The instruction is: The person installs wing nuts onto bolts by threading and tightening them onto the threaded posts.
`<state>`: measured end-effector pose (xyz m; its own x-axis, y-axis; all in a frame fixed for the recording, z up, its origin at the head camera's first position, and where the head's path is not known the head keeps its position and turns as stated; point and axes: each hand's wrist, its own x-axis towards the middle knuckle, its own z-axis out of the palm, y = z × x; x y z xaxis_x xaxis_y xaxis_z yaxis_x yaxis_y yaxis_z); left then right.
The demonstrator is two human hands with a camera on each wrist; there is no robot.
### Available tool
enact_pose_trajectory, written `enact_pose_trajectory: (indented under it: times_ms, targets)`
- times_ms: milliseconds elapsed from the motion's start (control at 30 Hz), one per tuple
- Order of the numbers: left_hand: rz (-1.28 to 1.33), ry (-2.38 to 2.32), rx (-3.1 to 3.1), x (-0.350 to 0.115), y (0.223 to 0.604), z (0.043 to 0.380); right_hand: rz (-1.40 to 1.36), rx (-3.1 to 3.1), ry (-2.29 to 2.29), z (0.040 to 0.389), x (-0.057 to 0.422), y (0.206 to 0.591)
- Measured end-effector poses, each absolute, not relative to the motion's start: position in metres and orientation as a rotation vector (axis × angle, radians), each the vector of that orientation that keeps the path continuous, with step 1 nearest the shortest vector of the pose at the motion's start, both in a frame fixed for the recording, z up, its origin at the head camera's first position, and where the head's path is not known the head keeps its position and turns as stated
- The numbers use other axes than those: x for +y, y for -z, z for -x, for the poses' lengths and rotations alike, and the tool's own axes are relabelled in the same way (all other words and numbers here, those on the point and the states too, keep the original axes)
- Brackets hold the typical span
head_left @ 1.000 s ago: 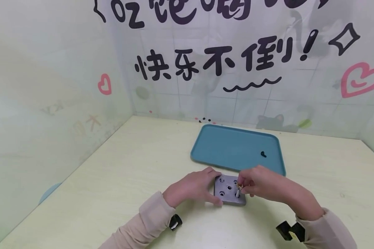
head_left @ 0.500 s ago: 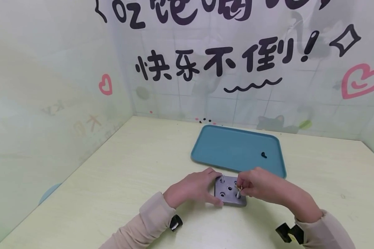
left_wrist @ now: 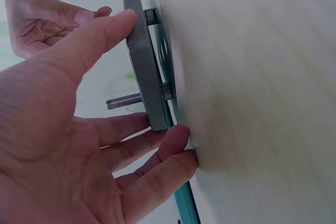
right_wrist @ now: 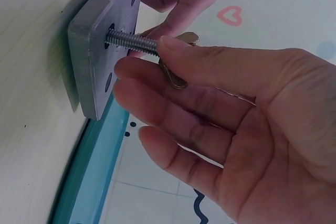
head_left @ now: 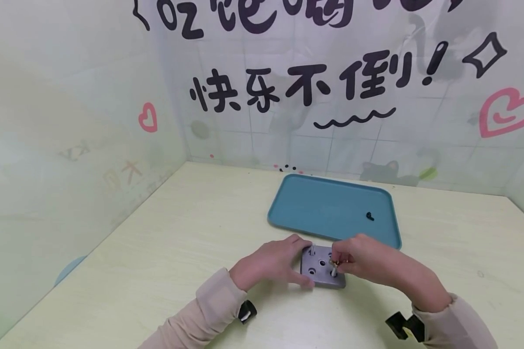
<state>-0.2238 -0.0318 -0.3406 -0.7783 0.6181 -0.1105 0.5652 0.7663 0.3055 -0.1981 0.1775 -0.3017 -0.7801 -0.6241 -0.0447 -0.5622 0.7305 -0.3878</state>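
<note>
A grey square metal plate [head_left: 323,280] with several holes lies near the tray's front edge. My left hand [head_left: 272,264] grips it from the left, thumb on the near edge and fingers at the far edge. One threaded bolt [right_wrist: 131,41] sticks up through a right-side hole. At its top, my right hand [head_left: 367,259] pinches a brass-coloured wing nut [right_wrist: 176,80] between thumb and index finger; the fingers partly hide it. A second bare bolt [left_wrist: 123,101] stands in the far left hole, beside the left hand's fingers. Bolt heads [left_wrist: 166,91] show under the plate.
Behind the plate lies a blue tray [head_left: 323,203], holding a small black piece [head_left: 369,216] on its right side. The pale table [head_left: 192,232] meets printed wall sheets [head_left: 262,140] at the back and left.
The right hand's fingers have shifted slightly around the wing nut, and the nut's wings appear turned a little. The left hand and plate stay in place.
</note>
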Motion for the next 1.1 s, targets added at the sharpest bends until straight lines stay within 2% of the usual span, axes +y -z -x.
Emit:
enact_pose_trajectory:
  times_ms: [433,700,1100]
  targets:
    - [-0.928,-0.366,2.77,-0.031,0.342,0.224,0.877,2.733,0.534,0.197,0.177,0.3]
    - [-0.934,-0.361,2.761,-0.032,0.339,0.223,0.922,2.598,0.671,0.195,0.188,0.29]
    - [-0.93,-0.344,2.764,-0.031,0.338,0.221,1.002,2.644,0.623,0.196,0.189,0.292]
